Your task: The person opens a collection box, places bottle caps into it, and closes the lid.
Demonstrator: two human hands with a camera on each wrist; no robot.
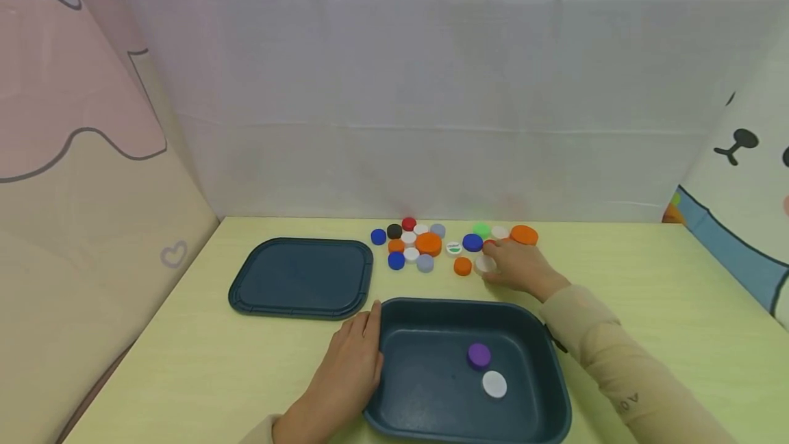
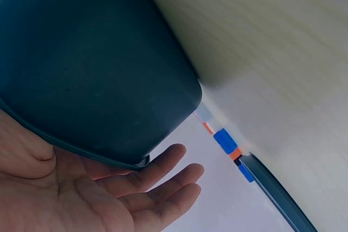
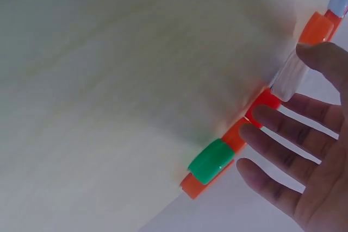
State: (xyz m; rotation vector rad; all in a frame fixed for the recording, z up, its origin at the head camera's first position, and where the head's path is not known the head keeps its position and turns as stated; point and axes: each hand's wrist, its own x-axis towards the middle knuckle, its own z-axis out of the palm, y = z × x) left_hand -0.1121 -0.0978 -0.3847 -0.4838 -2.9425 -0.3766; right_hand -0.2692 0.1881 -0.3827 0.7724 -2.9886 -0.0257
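Observation:
My right hand (image 1: 518, 267) reaches to the group of bottle caps at the back of the table, thumb and index finger either side of a white cap (image 3: 291, 77). A red cap (image 3: 263, 106) and a green cap (image 3: 211, 161) stand by its other fingers. My left hand (image 1: 348, 365) rests against the left rim of a dark blue-green bin (image 1: 425, 305), its fingers extended in the left wrist view. Inside the bin lie a purple cap (image 1: 479, 355) and a white cap (image 1: 494, 384).
A dark tray-like lid (image 1: 302, 276) lies flat left of the bin. Several more caps spread behind the bin, among them a large orange cap (image 1: 429, 244), a blue cap (image 1: 396, 260) and a black cap (image 1: 394, 231). A pale curtain (image 1: 431, 122) hangs behind the table.

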